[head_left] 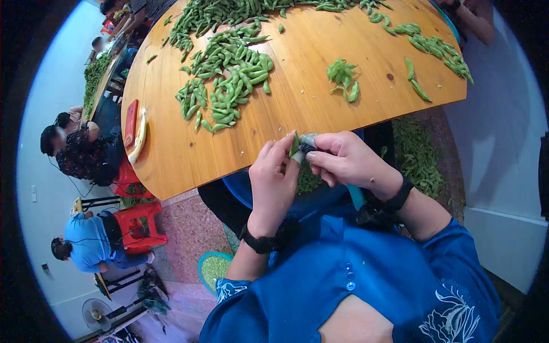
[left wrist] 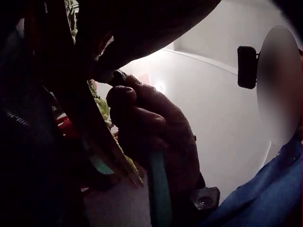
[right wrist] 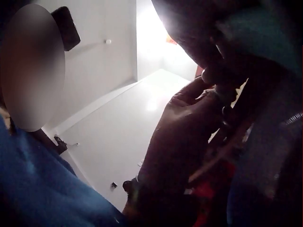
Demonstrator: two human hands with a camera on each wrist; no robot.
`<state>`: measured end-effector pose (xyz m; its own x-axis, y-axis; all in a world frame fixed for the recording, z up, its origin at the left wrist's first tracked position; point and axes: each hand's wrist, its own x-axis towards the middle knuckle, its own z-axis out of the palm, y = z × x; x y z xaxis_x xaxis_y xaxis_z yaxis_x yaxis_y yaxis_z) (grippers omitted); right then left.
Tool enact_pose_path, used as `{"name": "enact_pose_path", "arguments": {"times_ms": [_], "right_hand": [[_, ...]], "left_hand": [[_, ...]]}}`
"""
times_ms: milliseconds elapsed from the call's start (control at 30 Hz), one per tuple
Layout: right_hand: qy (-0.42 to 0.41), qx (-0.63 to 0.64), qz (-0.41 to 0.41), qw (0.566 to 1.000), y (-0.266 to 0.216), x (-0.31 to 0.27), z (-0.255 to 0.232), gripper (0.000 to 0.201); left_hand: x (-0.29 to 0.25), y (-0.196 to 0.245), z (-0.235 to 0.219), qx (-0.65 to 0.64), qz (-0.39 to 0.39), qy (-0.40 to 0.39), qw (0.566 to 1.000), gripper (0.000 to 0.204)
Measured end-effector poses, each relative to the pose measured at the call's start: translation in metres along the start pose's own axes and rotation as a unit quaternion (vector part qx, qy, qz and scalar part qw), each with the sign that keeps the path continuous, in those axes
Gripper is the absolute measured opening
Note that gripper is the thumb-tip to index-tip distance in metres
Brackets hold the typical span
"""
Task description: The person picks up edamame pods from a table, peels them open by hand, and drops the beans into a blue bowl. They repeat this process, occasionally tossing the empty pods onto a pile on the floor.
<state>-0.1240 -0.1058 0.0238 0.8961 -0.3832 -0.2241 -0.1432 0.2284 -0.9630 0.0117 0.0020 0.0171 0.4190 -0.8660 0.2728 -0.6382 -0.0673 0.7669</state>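
At the near edge of the wooden table (head_left: 274, 108), the left hand (head_left: 274, 177) pinches a green pod (head_left: 294, 145) between thumb and fingers. The right hand (head_left: 355, 164) meets it from the other side, its thumb and fingers curled round a small dark thing (head_left: 307, 149) beside the pod. Greyish wrapping (head_left: 309, 139) shows at the fingertips. A teal handle or strip (head_left: 356, 197) hangs below the right hand. Both wrist views are dark; the right hand (left wrist: 156, 123) shows in the left wrist view and the left hand (right wrist: 182, 127) in the right wrist view.
Piles of green pods (head_left: 240, 74) cover the table's far and left parts, with a small bunch (head_left: 342, 74) at centre right. A red packet (head_left: 131, 120) lies at the left edge. Below the hands is a blue basin (head_left: 235, 188) with greens. Other people sit at left.
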Motion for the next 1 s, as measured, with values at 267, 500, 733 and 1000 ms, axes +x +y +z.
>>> {"name": "enact_pose_path", "arguments": {"times_ms": [267, 500, 733, 1000], "right_hand": [[0.044, 0.073, -0.033, 0.996, 0.015, -0.002, 0.011, 0.020], [0.062, 0.068, -0.010, 0.996, 0.015, -0.006, 0.017, 0.022], [0.051, 0.059, 0.008, 0.997, 0.010, -0.009, 0.013, 0.021], [0.054, 0.058, 0.026, 0.996, 0.003, -0.008, 0.008, 0.019]], "left_hand": [[-0.014, -0.009, 0.009, -0.093, -0.027, 0.030, 0.995, 0.031], [-0.019, -0.011, 0.002, -0.187, -0.043, -0.004, 0.981, 0.028], [-0.018, -0.014, -0.005, -0.331, -0.150, -0.076, 0.928, 0.026], [-0.018, -0.028, 0.000, -0.453, -0.194, -0.098, 0.865, 0.029]]}}
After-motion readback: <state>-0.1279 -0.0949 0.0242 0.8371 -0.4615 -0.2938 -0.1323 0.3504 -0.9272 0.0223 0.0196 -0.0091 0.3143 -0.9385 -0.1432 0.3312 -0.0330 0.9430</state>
